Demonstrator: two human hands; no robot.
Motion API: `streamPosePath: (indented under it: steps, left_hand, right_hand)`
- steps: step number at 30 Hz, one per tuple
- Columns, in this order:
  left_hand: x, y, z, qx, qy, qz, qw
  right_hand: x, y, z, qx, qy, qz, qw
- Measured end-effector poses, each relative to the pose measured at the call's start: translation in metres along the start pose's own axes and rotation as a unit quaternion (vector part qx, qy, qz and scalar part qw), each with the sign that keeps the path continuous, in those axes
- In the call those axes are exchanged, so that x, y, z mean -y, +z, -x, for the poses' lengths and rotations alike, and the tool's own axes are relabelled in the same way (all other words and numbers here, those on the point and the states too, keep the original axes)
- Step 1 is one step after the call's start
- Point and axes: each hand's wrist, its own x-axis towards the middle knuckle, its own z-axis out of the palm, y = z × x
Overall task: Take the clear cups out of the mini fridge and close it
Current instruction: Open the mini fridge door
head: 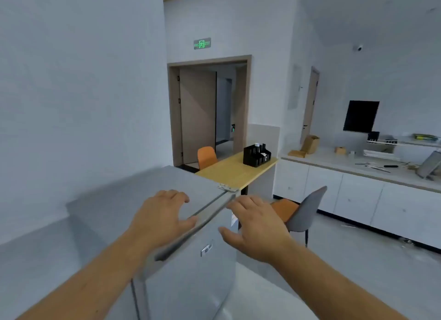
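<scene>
your left hand (162,218) lay over the top front edge of the mini fridge (191,267), palm down on the grey top, fingers (177,196) spread & loosely curled, thumb hooked by the dark gap along the door's top edge. nothing was gripped in it. your right hand (256,226) hovered just beside the door's upper right corner, near the hinge (226,188), fingers apart & empty, thumb pointing back toward the door face; can't tell if it touched the door. fridge door (202,284) looked shut or nearly so, w/ only a thin dark seam along the top. clear cups weren't visible anywhere in view, so can't tell where they sat.

behind the fridge's far right corner stood a yellow-topped surface (229,171) carrying a black organiser (256,156) near its back right corner. an orange chair (207,156) sat at its far side, a grey-backed chair (307,212) w/ orange seat at the near side. white cabinets (358,195) ran along the right wall, cluttered on top. a green exit sign (202,43) hung above the doorway (210,109).
</scene>
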Motion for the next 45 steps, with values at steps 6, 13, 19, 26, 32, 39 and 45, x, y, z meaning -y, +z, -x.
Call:
streamPosePath:
  steps: [6,13,19,26,32,39,45]
  left_hand:
    - [0.059,0.038,0.03,0.087,-0.043,0.023,0.995]
    - [0.072,0.062,0.037,0.034,-0.063,0.094,0.993]
    - [0.058,0.065,0.033,0.047,-0.062,0.017,0.997]
    - [0.045,0.074,0.031,0.092,-0.07,-0.098,0.988]
    - [0.019,0.072,0.027,0.115,-0.111,-0.127,0.979]
    - [-0.011,0.082,0.034,0.092,-0.127,-0.15,0.976]
    - [-0.039,0.078,0.042,0.111,-0.138,-0.142,0.974]
  right_hand:
    - [0.069,0.075,-0.006,0.098,-0.129,-0.04,0.986]
    - [0.095,0.108,-0.015,0.09,-0.159,-0.1,0.978]
    - [0.079,0.086,-0.009,0.098,-0.096,-0.088,0.987]
    - [0.032,0.049,0.023,0.114,0.069,-0.061,0.989]
    - [-0.012,0.022,0.049,0.179,0.122,0.051,0.975]
    - [-0.094,0.011,0.083,0.174,0.156,0.071,0.97]
    - [-0.168,0.019,0.093,0.163,0.172,0.074,0.969]
